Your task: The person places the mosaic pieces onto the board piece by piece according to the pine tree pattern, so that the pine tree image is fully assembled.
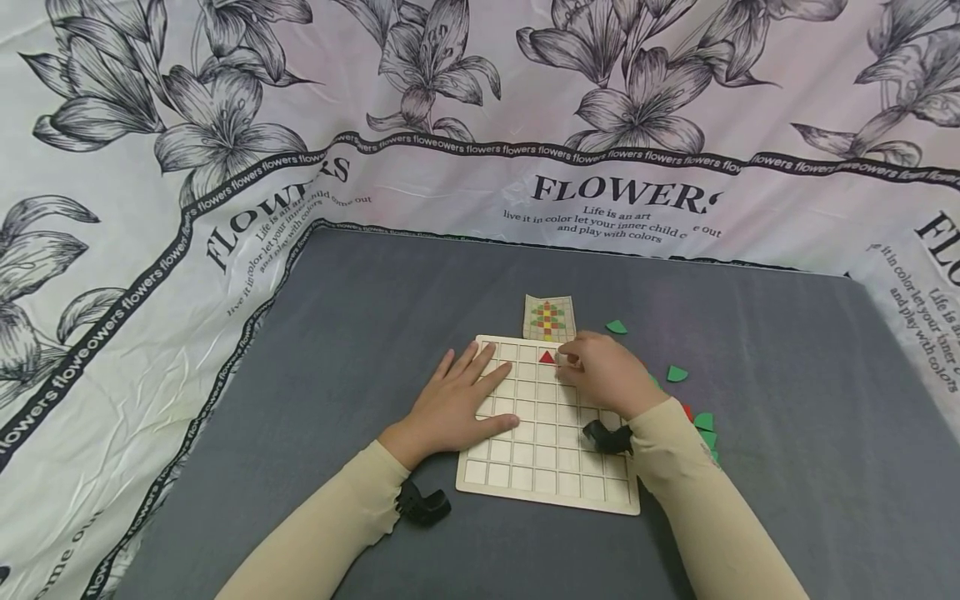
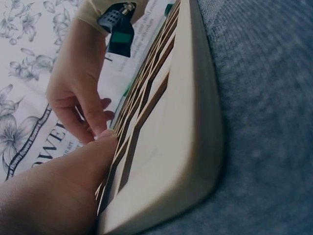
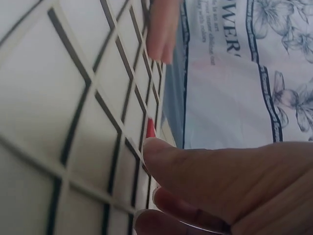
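Note:
A pale wooden grid board (image 1: 534, 457) lies on the dark grey tabletop. My left hand (image 1: 450, 408) rests on its left side with fingers spread; the left wrist view shows that thumb (image 2: 100, 147) lying over the board's edge. A red triangle (image 1: 547, 357) sits in a top-row cell. Just right of it, my right hand (image 1: 609, 372) is at the board with bent fingers. In the right wrist view, its thumb (image 3: 161, 152) is close beside the red triangle (image 3: 150, 128). Whether a piece is between its fingertips is hidden.
A small pattern card (image 1: 549, 318) with a red, yellow and green design lies behind the board. Loose green pieces (image 1: 677, 373) and a red piece (image 1: 687, 412) lie to the right, partly behind the right arm. Flower-printed cloth (image 1: 420, 179) surrounds the tabletop.

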Demonstrator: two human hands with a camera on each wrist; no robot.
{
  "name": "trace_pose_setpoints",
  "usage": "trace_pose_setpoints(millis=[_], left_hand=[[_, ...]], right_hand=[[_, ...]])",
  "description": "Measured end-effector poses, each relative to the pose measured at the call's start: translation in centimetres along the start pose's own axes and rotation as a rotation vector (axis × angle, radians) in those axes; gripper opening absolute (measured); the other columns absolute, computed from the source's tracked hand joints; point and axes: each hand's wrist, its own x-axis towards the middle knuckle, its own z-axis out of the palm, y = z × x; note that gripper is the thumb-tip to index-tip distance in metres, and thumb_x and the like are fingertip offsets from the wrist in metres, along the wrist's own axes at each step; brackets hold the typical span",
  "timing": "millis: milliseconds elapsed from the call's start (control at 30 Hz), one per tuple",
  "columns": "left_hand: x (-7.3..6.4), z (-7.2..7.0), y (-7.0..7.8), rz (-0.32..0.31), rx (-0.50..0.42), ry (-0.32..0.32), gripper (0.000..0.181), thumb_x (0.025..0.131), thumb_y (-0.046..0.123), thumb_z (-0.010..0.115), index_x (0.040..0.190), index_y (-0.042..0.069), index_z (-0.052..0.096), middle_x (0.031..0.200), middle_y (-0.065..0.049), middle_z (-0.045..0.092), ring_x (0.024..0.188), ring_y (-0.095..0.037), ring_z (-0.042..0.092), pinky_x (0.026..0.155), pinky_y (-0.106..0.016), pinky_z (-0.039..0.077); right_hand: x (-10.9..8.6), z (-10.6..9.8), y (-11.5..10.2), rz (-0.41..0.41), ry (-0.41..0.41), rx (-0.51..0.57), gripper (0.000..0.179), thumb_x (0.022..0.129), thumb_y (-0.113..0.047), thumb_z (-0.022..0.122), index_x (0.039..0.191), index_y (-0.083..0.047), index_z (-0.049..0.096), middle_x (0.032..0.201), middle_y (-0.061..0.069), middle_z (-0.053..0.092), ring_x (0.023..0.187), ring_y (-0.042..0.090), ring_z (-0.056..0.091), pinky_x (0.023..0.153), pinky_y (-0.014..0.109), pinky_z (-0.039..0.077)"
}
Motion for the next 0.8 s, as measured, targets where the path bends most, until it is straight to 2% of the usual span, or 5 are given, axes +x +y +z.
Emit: trace_pose_setpoints(millis=[133,500,667,800], left_hand=[[0.0,0.0,0.0,0.002,-0.008,0.003,0.086,0.100,0.076,0.044,0.168,0.026,0.029,0.178,-0.003,0.007,0.164,-0.024,-0.005,0.130,-0.056,0.000],[-0.1,-0.2,0.1,-0.001,-0.017,-0.011,0.086,0.100,0.076,0.044,0.169,0.027,0.027,0.178,-0.002,0.005,0.164,-0.022,-0.007,0.130,-0.054,-0.002],[0.0,-0.2,0.1,-0.002,-0.014,-0.011,0.087,0.100,0.077,0.043,0.169,0.027,0.027,0.178,-0.002,0.005,0.164,-0.022,-0.007,0.130,-0.054,-0.002],[0.0,0.0,0.0,-0.008,-0.006,-0.010,0.087,0.099,0.077,0.042,0.169,0.028,0.026,0.178,-0.001,0.005,0.164,-0.021,-0.008,0.130,-0.054,-0.002]], right_hand=[[-0.7,-0.8,0.5,0.025,0.005,0.015,0.026,0.096,-0.010,0.076,0.119,0.001,0.077,0.103,0.010,0.072,0.091,0.025,0.068,0.080,0.046,0.058],[-2.1,-2.5,2.5,0.022,0.053,0.003,0.022,0.095,-0.001,0.072,0.116,0.002,0.078,0.099,0.013,0.075,0.088,0.027,0.069,0.077,0.046,0.059],[-2.8,-3.3,3.7,0.032,0.074,0.004,0.025,0.096,0.001,0.071,0.120,0.004,0.077,0.102,0.016,0.073,0.091,0.030,0.071,0.080,0.049,0.059],[-3.3,-3.6,4.4,0.050,0.070,0.007,0.024,0.096,0.001,0.072,0.119,0.003,0.077,0.101,0.015,0.072,0.087,0.028,0.068,0.076,0.047,0.058]])
